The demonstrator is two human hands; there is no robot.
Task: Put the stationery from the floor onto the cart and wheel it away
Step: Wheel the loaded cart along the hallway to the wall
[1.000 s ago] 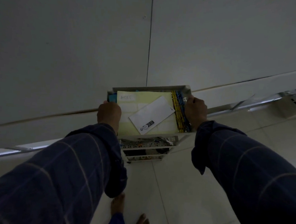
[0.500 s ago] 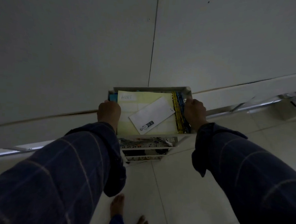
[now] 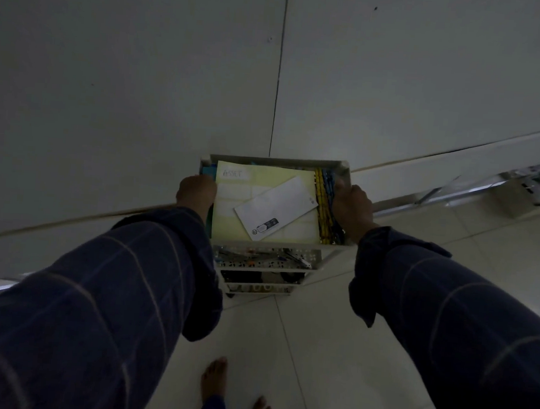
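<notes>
A white tiered cart (image 3: 278, 161) stands right against a pale wall. Its top tray holds a yellow sheet (image 3: 257, 181) marked "ASSET", a white envelope (image 3: 275, 208) lying across it, a strip of yellow and blue items (image 3: 324, 201) along the right side and something teal (image 3: 208, 169) at the left. My left hand (image 3: 196, 189) grips the tray's left rim. My right hand (image 3: 351, 207) grips the right rim. Lower shelves (image 3: 268, 261) hold small dark items, hard to make out in the dim light.
The wall (image 3: 143, 83) fills the upper view, with a baseboard (image 3: 456, 166) running to the right. Pale floor tiles (image 3: 316, 351) lie under the cart. My bare feet (image 3: 215, 379) stand just behind it. A white device with cables (image 3: 531, 190) sits at the far right.
The cart, still held at both sides, has shifted slightly to the right in view and sits closer to the wall. My feet have stepped a little forward.
</notes>
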